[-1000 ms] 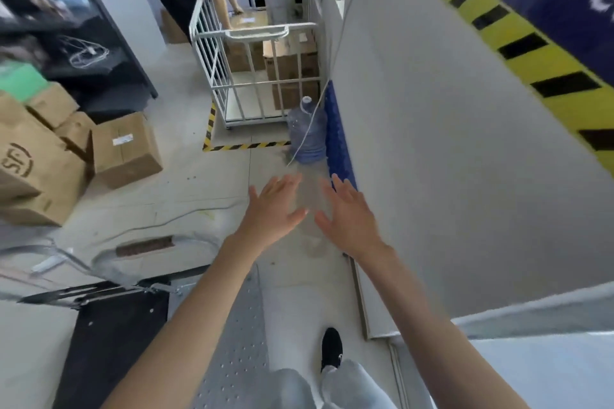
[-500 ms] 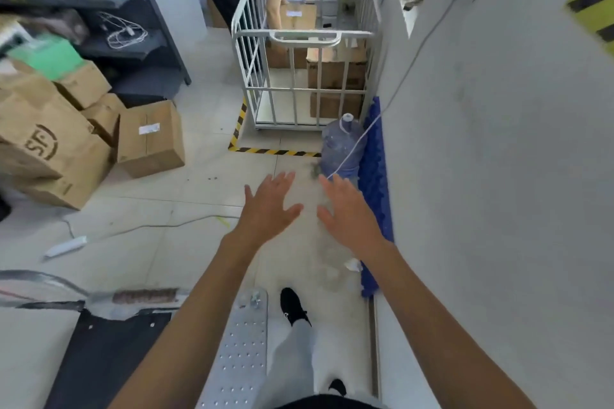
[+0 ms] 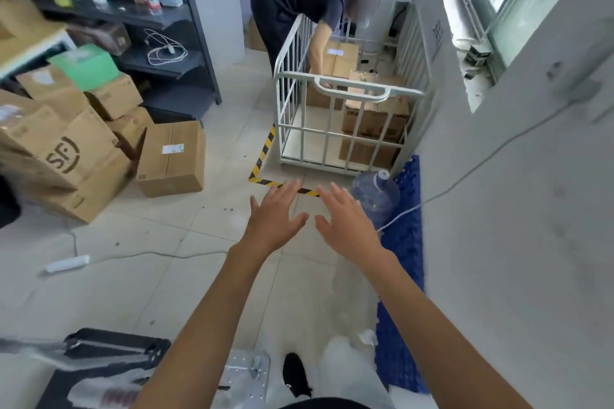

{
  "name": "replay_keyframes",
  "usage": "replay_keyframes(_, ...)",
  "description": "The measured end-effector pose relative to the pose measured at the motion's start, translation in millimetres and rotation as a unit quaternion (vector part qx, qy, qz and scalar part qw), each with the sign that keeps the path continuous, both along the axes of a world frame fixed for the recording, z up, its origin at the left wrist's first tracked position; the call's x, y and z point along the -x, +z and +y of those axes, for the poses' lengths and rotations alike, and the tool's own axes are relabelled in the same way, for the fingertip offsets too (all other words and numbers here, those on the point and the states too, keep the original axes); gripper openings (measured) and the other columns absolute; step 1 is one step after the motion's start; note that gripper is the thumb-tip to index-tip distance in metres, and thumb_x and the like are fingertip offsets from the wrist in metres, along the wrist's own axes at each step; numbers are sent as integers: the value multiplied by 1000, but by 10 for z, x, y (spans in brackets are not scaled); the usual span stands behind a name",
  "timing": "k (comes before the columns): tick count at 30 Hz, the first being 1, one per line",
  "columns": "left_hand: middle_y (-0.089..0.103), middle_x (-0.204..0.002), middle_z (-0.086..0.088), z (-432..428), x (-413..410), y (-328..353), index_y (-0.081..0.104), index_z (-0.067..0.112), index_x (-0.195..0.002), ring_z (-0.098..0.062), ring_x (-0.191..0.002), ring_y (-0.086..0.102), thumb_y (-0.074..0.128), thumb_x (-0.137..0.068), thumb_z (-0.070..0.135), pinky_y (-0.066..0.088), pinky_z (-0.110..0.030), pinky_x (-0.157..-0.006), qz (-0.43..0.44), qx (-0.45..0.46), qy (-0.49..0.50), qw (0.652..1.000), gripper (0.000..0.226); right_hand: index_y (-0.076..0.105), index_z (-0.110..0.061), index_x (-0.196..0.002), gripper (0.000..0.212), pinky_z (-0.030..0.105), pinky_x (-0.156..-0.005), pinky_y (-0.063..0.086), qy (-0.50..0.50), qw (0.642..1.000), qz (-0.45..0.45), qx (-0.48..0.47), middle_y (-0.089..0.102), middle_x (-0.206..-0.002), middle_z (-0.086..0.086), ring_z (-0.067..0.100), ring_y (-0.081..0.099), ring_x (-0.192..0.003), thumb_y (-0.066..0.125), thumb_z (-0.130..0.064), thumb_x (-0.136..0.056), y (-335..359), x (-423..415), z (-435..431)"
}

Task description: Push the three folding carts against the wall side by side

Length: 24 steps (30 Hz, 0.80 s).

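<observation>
Evidently no cart was in hand yet. At nine o'clock stood stacked cardboard boxes (image 3: 169, 159). At seven o'clock a black folding cart (image 3: 113, 347) lay low on the floor, with a silver cart deck (image 3: 247, 375) just beside it at six. The left hand (image 3: 272, 226) and right hand (image 3: 349, 229) hovered side by side at centre, each grip apart, fingers spread, touching nothing. A water jug (image 3: 375, 197) sat at one o'clock against the wall (image 3: 515, 259), which filled three o'clock. To do it well, I judged, each cart should be pushed square to that wall, clear of the jug and the power strip (image 3: 68, 263) at eight.
</observation>
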<state>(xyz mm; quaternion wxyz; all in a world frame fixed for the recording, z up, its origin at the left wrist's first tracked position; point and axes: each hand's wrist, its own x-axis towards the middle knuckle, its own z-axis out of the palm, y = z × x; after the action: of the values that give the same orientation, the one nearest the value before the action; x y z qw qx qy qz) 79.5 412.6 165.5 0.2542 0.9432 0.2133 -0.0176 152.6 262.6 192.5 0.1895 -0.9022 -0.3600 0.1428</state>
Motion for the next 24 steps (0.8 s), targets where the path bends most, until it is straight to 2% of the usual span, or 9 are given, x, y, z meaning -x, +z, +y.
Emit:
replay_keyframes(8,7,-163,8,1131,-266,-114,8,33,-154,-18,-151,3,47,-96,50,0,-59,-117,28,6,96,995,72,14,-29,-152,62,45,-120,13,108,994,8,7,12,-162,4,25,7,-149,44,-35,-98,-193,-597,1329)
replay_keyframes(11,9,-163,7,1634,-317,-156,9,32,-154,-17,-151,2,47,-97,48,-1,-58,-118,26,8,159,987,71,14,-30,-152,61,45,-119,11,170,985,6,0,12,-162,4,26,7,-149,44,-35,-99,-213,-815,1978)
replay_keyframes(15,9,-163,6,2173,-157,-193,7,30,-154,-18,-151,2,47,-97,46,1,-59,-119,37,8,255,966,71,15,-29,-152,61,46,-120,16,270,963,3,-6,14,-162,5,28,10,-149,44,-33,-98,-218,-917,2892)
replay_keyframes(19,13,-163,6,2442,327,-235,10,30,-154,-19,-151,6,49,-96,44,3,-58,-119,34,12,388,921,71,18,-29,-151,61,48,-118,21,400,916,22,2,17,-161,3,26,11,-149,45,-30,-96,-284,-534,3678)
replay_keyframes(24,18,-161,5,2390,1291,-348,12,29,-153,-21,-150,12,50,-94,46,9,-62,-117,52,0,555,830,73,13,-33,-152,60,43,-122,10,577,815,52,37,8,-163,-1,20,3,-150,40,-31,-98,-408,454,4186)
